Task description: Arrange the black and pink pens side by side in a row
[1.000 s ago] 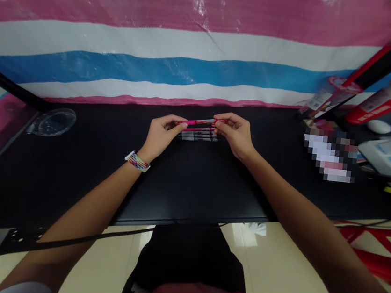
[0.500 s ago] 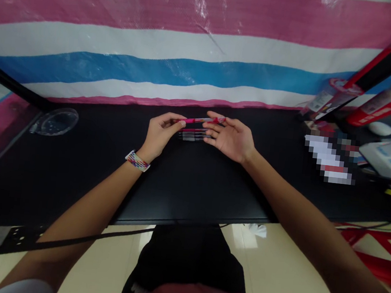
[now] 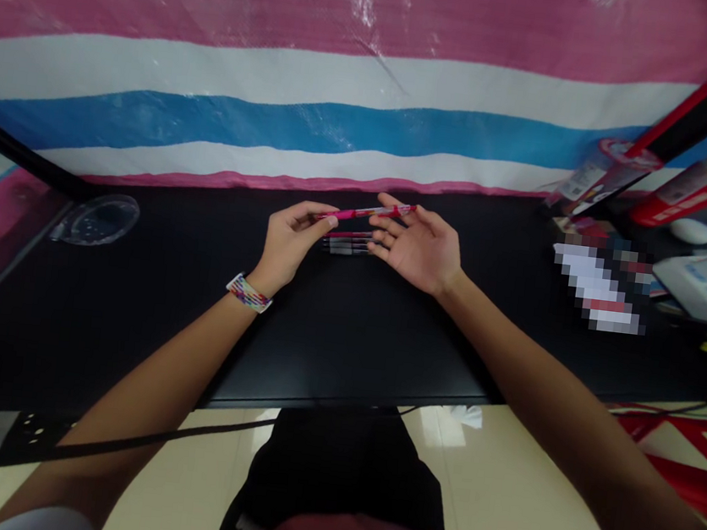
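My left hand [image 3: 289,241], with a patterned band [image 3: 249,291] at the wrist, pinches a pink-red pen [image 3: 365,213] between thumb and fingers. The pen is raised over the black desk, nearly level, its other end pointing right. Palm up, my right hand [image 3: 423,247] has its fingers spread beneath and behind that end. Its thumb tip is at the pen's tip, touching or almost touching. Below the raised pen, several more pens [image 3: 348,246] lie side by side on the desk, one reddish and others dark or clear. Both hands partly cover their ends.
A clear round plastic lid [image 3: 100,219] lies at the left. On the right are a lidded clear cup [image 3: 599,178], a red-and-white cup [image 3: 686,197], a white mouse-like object [image 3: 693,231] and a blurred-out packet [image 3: 599,289]. A striped plastic sheet [image 3: 317,137] hangs behind the desk [image 3: 346,332].
The raised pen's right end has shifted slightly right and up, and my right thumb has drawn back a little with it. My left hand keeps its pinch.
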### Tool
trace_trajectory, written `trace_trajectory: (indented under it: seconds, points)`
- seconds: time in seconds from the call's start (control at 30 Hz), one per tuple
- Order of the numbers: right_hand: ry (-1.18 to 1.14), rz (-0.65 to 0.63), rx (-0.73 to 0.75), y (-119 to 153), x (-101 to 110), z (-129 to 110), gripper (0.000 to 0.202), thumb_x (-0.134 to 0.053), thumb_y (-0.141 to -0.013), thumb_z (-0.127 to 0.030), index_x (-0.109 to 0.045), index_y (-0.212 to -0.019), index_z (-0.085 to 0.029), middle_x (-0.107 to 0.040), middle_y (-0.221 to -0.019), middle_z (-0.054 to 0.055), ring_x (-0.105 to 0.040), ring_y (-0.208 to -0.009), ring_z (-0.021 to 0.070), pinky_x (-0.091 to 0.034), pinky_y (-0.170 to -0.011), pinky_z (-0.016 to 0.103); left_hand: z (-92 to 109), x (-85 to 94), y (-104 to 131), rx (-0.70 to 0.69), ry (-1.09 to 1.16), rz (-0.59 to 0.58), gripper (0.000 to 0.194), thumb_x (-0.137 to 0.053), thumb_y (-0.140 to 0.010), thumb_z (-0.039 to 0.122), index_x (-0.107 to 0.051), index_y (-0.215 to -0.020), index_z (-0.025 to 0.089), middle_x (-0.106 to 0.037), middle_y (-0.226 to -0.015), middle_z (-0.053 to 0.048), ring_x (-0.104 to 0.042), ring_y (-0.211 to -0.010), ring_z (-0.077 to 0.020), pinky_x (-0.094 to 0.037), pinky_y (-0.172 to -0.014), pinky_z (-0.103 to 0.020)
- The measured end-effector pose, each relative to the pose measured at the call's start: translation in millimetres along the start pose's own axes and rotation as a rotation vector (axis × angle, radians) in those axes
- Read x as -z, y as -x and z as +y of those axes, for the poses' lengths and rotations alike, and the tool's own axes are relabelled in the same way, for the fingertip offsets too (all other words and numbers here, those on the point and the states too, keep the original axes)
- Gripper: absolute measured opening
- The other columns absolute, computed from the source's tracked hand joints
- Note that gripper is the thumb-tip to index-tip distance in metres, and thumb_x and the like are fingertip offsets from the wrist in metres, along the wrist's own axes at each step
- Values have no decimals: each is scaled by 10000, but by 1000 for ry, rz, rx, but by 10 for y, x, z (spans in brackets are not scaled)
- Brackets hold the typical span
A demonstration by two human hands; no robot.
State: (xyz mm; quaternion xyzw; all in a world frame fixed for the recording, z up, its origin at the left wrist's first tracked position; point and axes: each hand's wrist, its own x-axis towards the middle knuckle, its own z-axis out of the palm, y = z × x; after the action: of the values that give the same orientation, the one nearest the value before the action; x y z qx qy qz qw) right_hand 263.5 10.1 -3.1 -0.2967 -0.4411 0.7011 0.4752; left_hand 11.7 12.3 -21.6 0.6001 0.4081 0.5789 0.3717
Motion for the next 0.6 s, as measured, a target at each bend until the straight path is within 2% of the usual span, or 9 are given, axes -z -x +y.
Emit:
trace_trajectory:
  seconds: [0.2,0.37,0.53,0.6]
  points:
    - [-72,5,1,-5,4,14,493,-780,-859,-599,-803,-1244,-292,-862,-1151,92,-764,-1120,326,-643,-1052,552,-10,-5,-2,3,16,-13,228,-939,-892,399,-895,-1076,272,-873,-1093,-58,-792,-980,-211,-647,-974,-391]
    - [-61,5,4,-6,-9,4,516,-771,-866,-631,-790,-1258,-295,-852,-1160,91,-757,-1157,320,-639,-1062,531,4,-12,6,13,-2,-10,235,-925,-904,411,-890,-1078,258,-866,-1058,-59,-794,-957,-211,-651,-950,-386]
    - [-31,-3,23,-3,-13,-6,603,-714,-893,-742,-781,-1281,-285,-838,-1156,103,-760,-1121,307,-633,-1047,523,-10,-13,5,5,-4,-17,194,-917,-916,393,-888,-1067,275,-862,-1024,-47,-789,-917,-202,-658,-905,-380]
    - [-34,-1,24,-3,-10,-4,596,-725,-885,-730,-787,-1273,-282,-839,-1147,103,-760,-1104,304,-635,-1035,516,-14,-12,3,7,3,-17,188,-917,-914,388,-891,-1064,279,-864,-1018,-48,-789,-914,-203,-660,-910,-385]
